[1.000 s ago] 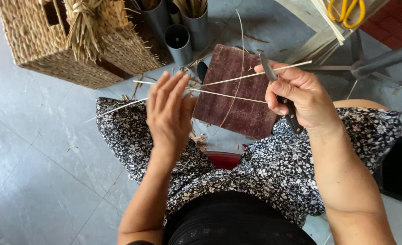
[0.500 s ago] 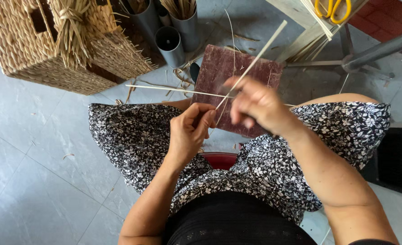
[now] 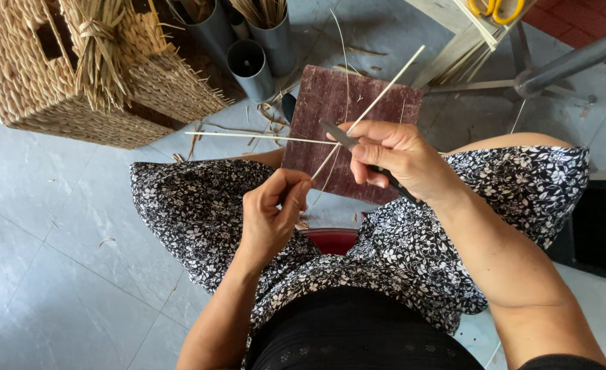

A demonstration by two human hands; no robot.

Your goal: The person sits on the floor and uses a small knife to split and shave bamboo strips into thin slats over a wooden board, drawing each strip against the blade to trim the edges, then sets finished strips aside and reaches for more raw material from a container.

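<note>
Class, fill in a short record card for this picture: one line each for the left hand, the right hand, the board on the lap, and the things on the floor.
Left hand: pinches the lower end of a thin pale straw strip.
Right hand: grips a dark-bladed knife against that strip.
Lap: flat reddish-brown wooden board.
Floor: woven straw basket, grey metal cylinders.

Even, soft daylight, bright on the grey floor (image 3: 56,274); shadows faint, no glare. Focus sharp throughout; slight wide-angle bending perhaps at the edges.
</note>
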